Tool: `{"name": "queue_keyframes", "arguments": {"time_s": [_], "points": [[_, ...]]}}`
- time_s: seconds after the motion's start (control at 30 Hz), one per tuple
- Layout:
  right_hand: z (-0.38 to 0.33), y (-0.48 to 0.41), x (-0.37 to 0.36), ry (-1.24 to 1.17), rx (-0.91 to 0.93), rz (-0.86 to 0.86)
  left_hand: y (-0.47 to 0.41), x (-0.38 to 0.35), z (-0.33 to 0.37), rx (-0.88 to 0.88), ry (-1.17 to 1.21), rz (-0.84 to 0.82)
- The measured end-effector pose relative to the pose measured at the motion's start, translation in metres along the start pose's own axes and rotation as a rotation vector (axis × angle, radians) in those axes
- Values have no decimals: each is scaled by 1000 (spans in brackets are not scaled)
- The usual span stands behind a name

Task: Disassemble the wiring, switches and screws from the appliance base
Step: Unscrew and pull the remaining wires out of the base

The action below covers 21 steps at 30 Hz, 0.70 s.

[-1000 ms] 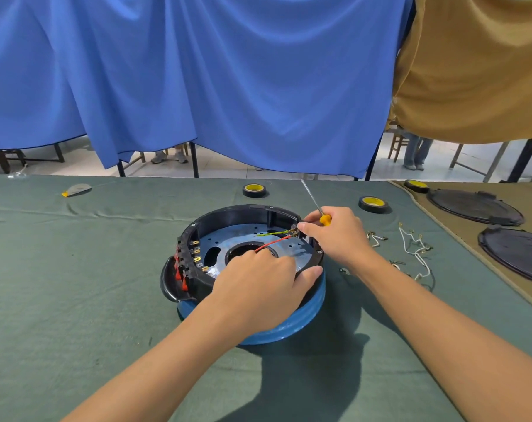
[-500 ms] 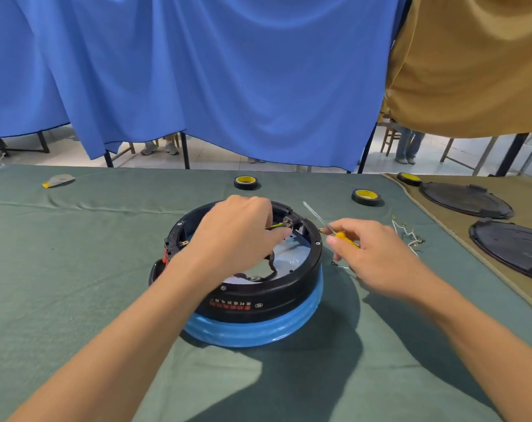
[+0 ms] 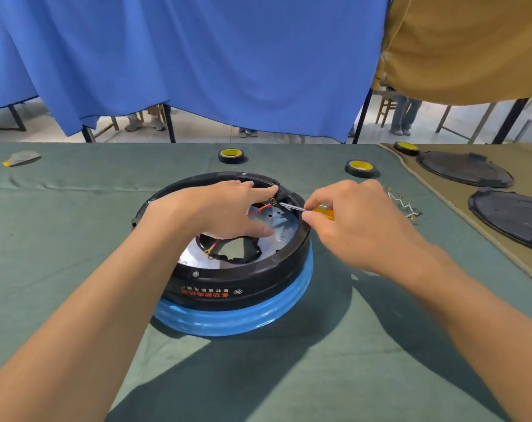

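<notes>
Base: appliance base [image 3: 237,287], a black ring on a blue band, sits mid-table on the green cloth [image 3: 76,239], right under both hands.
Left hand: left hand [image 3: 222,208] lies across the open top, fingers stretched towards the far rim, thumb down on the metal plate [image 3: 277,220]; grips nothing I can see.
Right hand: right hand [image 3: 359,220] pinches the yellow-handled screwdriver [image 3: 322,212] close to the shaft.
Tool axis: shaft runs leftward and slightly away from the right hand, tip at the terminal block [image 3: 272,202] on the far-right inner rim.
Wiring: red wire [image 3: 258,210] leaves that block and passes under the left hand; ring terminal [image 3: 208,250] lies at the centre opening.
Key relation: block sits between the hands, right hand nearer, approach from the right.
Step, my guess: freeing the connector at the block; tip contact too small to tell.
Aside: loose wires [image 3: 406,205] lie right of the base.
</notes>
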State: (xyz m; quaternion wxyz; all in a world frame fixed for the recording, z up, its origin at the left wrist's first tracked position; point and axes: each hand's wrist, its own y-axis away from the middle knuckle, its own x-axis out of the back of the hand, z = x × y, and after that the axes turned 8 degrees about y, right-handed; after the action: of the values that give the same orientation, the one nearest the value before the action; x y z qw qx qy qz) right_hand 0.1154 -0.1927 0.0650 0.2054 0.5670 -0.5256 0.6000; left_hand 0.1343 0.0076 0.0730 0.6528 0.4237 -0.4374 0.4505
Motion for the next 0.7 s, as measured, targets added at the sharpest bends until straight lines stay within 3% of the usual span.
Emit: {"name": "queue_keyframes", "arguments": {"time_s": [0.17,0.4,0.7], "points": [[-3,0,-3,62,31,45,-6,-1,0,-17,-23,13],[-10,-2,-7,165,83,66,-7,-2,-1,-72,-73,178],[-8,-9,-9,145,51,6,-7,-6,-6,-3,65,72]]}}
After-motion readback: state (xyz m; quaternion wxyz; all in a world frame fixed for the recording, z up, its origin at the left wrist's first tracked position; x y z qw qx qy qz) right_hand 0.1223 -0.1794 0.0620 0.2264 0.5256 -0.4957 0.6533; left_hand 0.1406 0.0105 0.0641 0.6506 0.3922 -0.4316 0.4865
